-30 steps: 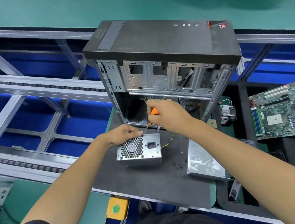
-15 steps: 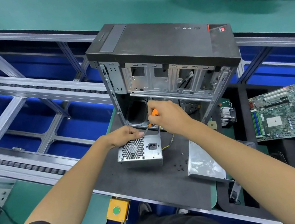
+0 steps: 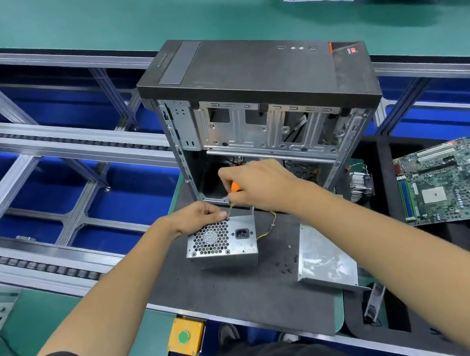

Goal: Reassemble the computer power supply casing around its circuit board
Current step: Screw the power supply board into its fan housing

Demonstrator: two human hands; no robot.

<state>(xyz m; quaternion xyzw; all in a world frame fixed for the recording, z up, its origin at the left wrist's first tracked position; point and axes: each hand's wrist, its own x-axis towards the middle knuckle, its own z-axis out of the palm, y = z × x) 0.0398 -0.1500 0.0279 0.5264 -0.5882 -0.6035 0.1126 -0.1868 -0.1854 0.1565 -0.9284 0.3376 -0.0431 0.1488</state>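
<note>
Here the boxy silver metal power supply (image 3: 222, 244) sits on the dark grey work mat (image 3: 238, 295), just in front of the open black computer tower case (image 3: 262, 98). The left hand (image 3: 200, 216) curls over its top rear edge, holding it. The right hand (image 3: 262, 184) grips an orange-handled screwdriver (image 3: 235, 186), tip down at the supply's top.

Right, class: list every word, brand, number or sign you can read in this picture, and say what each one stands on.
"AMD": on the red corner sticker of the black computer tower case.
Embossed brand word on the case's front panel: too blurred to read.
Markings on the green motherboard: too small to read.
Round green sign on the yellow button box: no text on it.
</note>
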